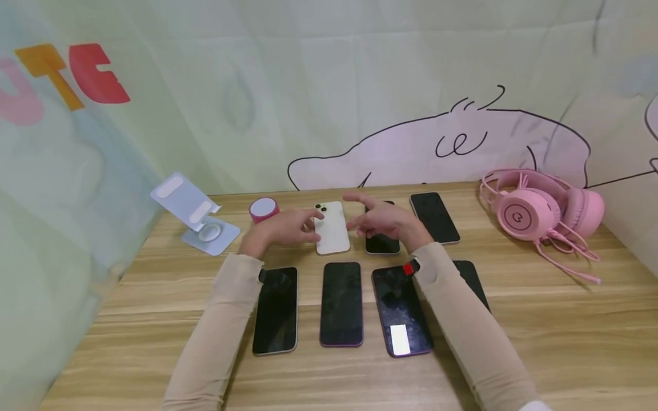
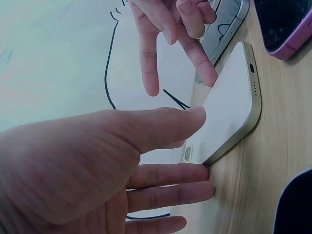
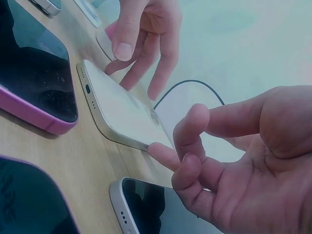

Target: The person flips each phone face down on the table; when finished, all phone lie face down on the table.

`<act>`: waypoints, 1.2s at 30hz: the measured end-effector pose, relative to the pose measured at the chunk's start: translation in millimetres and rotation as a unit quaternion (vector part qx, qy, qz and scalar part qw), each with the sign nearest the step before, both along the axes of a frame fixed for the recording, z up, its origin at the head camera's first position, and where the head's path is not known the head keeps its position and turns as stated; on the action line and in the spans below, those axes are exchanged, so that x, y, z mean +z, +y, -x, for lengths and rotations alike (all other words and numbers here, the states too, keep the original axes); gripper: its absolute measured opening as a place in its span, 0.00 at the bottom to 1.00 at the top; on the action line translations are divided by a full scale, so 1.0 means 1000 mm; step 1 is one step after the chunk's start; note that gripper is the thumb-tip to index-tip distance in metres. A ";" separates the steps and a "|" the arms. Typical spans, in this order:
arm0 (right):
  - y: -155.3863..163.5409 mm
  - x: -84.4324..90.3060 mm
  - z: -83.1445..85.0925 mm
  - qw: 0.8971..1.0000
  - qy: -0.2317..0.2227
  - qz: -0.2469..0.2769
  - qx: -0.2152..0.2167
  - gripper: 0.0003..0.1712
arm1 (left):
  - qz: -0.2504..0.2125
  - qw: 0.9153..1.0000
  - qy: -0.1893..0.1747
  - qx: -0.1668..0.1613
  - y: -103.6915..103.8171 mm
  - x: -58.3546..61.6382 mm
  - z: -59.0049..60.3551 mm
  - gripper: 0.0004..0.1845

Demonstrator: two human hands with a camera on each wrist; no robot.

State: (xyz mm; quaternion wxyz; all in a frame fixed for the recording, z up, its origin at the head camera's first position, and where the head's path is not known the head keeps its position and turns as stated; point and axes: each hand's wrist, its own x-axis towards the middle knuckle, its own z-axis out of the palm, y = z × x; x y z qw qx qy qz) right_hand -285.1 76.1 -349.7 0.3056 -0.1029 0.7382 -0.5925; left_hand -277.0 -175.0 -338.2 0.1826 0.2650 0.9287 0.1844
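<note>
A white phone [image 1: 333,231] [image 2: 229,112] [image 3: 119,117] lies face down in the back row on the wooden table [image 1: 540,319]. My left hand [image 1: 283,228] [image 2: 97,161] [image 3: 141,39] is at its left side. The straight fingers touch the phone's left edge and the thumb reaches over its back. My right hand [image 1: 382,220] [image 3: 243,161] [image 2: 165,29] hovers at the phone's right side, above a black phone [image 1: 382,244] [image 3: 146,204]. Its fingers are loosely bent and one fingertip touches the white phone's right edge. Neither hand grips anything.
Other dark-screened phones lie face up: one at the back right [image 1: 434,217] and a front row [image 1: 276,311] [image 1: 341,302] [image 1: 401,311], plus one partly under my right forearm [image 1: 470,282]. A folding phone stand [image 1: 192,214] and a pink round puck [image 1: 264,209] sit at the left. Pink headphones [image 1: 540,208] are at the right.
</note>
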 end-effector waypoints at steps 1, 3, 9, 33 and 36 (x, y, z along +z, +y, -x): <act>0.000 0.000 -0.001 1.000 0.000 -0.002 0.000 0.39 | 0.001 1.000 0.001 0.001 0.000 0.000 -0.001 0.31; 0.001 0.001 -0.002 1.000 0.001 -0.002 -0.001 0.39 | 0.001 1.000 0.005 0.002 0.001 0.000 -0.001 0.31; 0.007 -0.003 -0.003 1.000 -0.005 0.002 -0.005 0.37 | 0.001 1.000 0.016 -0.003 0.005 -0.007 -0.001 0.29; 0.069 0.009 -0.014 0.999 0.030 -0.040 -0.022 0.34 | 0.027 0.999 0.013 0.032 0.054 0.002 0.007 0.28; 0.076 0.009 -0.015 0.998 0.032 -0.039 -0.024 0.35 | 0.019 0.999 0.014 0.024 0.062 0.001 0.009 0.28</act>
